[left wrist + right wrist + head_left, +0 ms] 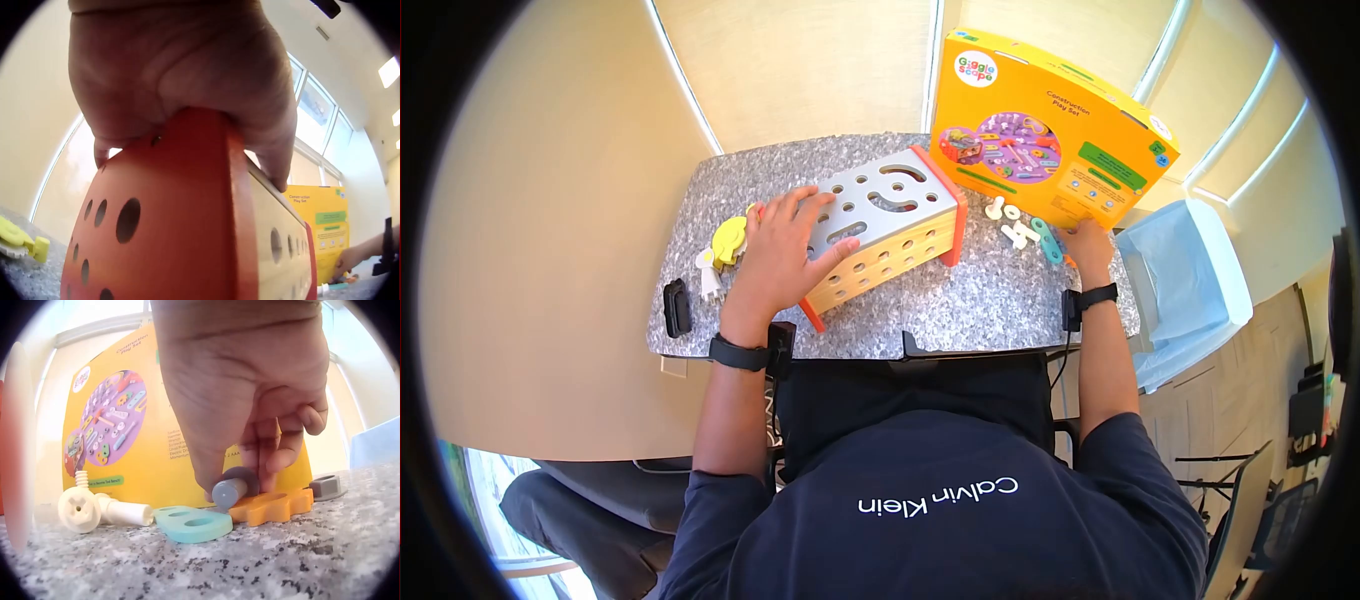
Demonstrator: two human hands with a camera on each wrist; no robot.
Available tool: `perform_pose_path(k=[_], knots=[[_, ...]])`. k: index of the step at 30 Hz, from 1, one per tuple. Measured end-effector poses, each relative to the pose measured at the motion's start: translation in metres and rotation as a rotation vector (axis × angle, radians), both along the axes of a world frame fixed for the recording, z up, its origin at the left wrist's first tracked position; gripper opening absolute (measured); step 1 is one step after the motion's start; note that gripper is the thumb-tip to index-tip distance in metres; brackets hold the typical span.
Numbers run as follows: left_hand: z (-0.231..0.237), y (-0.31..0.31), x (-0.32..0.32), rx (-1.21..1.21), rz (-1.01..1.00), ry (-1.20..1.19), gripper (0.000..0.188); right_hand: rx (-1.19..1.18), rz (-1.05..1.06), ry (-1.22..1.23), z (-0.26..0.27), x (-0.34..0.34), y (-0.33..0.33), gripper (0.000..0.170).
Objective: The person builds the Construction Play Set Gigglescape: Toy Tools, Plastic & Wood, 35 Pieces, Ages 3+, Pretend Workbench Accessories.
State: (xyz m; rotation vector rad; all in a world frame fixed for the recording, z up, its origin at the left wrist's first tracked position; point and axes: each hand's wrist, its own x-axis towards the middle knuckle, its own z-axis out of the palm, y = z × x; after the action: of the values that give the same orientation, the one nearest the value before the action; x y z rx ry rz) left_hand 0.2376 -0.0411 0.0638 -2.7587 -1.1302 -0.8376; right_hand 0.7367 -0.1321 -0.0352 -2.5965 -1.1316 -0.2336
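My left hand [780, 250] rests with spread fingers on the grey top of a toy workbench [900, 250]. This box has holed wooden sides and red end panels; the left wrist view shows the palm over one red panel [162, 219]. At the right, my right hand [1090, 250] reaches down to the tabletop. In the right wrist view its thumb and fingers pinch a grey toy bolt [230, 492]. Close by lie an orange toy gear [275, 508], a teal strip with holes [194, 525], cream toy screws [81, 509] and a grey nut [328, 486].
A yellow play-set box [1050, 130] stands upright behind the small parts. Yellow toy pieces [728, 242] and a black object [677, 308] lie at the table's left. A bin with a pale blue liner [1185, 290] stands beside the speckled table [850, 335] on the right.
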Motion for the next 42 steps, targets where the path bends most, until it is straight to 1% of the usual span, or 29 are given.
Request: perform_pose_path(k=[2, 5, 7, 8, 10, 11, 13, 14, 16, 17, 19, 20, 22, 23, 25, 28, 32, 35, 37, 41, 42], knots=[[-0.002, -0.001, 0.0, 0.006, 0.017, -0.005, 0.061, 0.024, 0.02, -0.027, 0.001, -0.001, -0.001, 0.045], [-0.003, 0.001, 0.0, -0.016, 0.005, -0.029, 0.061, 0.092, 0.094, 0.014, 0.013, 0.001, 0.0, 0.04], [-0.004, 0.002, 0.0, -0.039, 0.007, -0.042, 0.067, 0.331, 0.222, -0.085, 0.022, 0.001, 0.001, 0.032], [-0.004, 0.002, 0.0, -0.04, 0.007, -0.041, 0.067, 0.33, 0.222, -0.084, 0.033, -0.006, -0.001, 0.032], [-0.003, 0.001, 0.001, -0.028, 0.022, -0.023, 0.067, 0.285, 0.35, 0.156, 0.06, -0.023, -0.004, 0.028], [-0.002, 0.0, 0.001, -0.028, 0.021, -0.023, 0.067, 0.286, 0.349, 0.156, 0.072, -0.036, -0.008, 0.028], [0.0, -0.004, 0.003, -0.033, 0.057, 0.014, 0.062, 0.32, 0.617, 0.431, 0.093, -0.07, -0.018, 0.022], [0.001, -0.006, 0.005, -0.032, 0.058, 0.014, 0.062, 0.32, 0.618, 0.43, 0.104, -0.087, -0.023, 0.022], [0.001, -0.011, 0.009, 0.0, 0.109, 0.041, 0.061, 0.224, 0.845, 0.654, 0.12, -0.121, -0.032, 0.023], [0.0, -0.011, 0.01, 0.002, 0.111, 0.041, 0.061, 0.225, 0.847, 0.653, 0.123, -0.138, -0.036, 0.023], [-0.004, -0.01, 0.011, -0.037, 0.087, -0.018, 0.061, 0.234, 1.077, 0.805, 0.125, -0.169, -0.041, 0.026], [-0.004, -0.009, 0.011, -0.034, 0.088, -0.018, 0.061, 0.237, 1.08, 0.804, 0.122, -0.182, -0.042, 0.026], [-0.004, -0.009, 0.011, 0.008, 0.077, -0.002, 0.06, 0.332, 1.263, 0.65, 0.113, -0.203, -0.04, 0.027], [-0.003, -0.01, 0.011, 0.008, 0.078, -0.001, 0.06, 0.333, 1.264, 0.651, 0.107, -0.207, -0.036, 0.027], [-0.001, -0.012, 0.012, -0.027, 0.084, -0.016, 0.06, 0.378, 1.334, 0.418, 0.091, -0.212, -0.027, 0.026], [-0.002, -0.013, 0.012, -0.011, 0.09, -0.031, 0.06, 0.385, 1.29, 0.467, 0.078, -0.217, -0.017, 0.028], [-0.005, -0.011, 0.011, 0.036, 0.093, -0.024, 0.06, 0.434, 1.321, 0.452, 0.073, -0.221, -0.011, 0.029], [-0.005, -0.011, 0.011, 0.031, 0.087, -0.02, 0.06, 0.44, 1.3, 0.444, 0.071, -0.222, -0.009, 0.029], [-0.007, -0.01, 0.011, 0.07, 0.08, -0.022, 0.061, 0.455, 1.293, 0.452, 0.07, -0.223, -0.009, 0.029], [-0.006, -0.011, 0.011, 0.058, 0.078, -0.026, 0.062, 0.411, 1.254, 0.486, 0.066, -0.223, -0.005, 0.03], [-0.006, -0.011, 0.01, 0.063, 0.079, -0.023, 0.062, 0.441, 1.262, 0.375, 0.065, -0.223, -0.003, 0.031]])
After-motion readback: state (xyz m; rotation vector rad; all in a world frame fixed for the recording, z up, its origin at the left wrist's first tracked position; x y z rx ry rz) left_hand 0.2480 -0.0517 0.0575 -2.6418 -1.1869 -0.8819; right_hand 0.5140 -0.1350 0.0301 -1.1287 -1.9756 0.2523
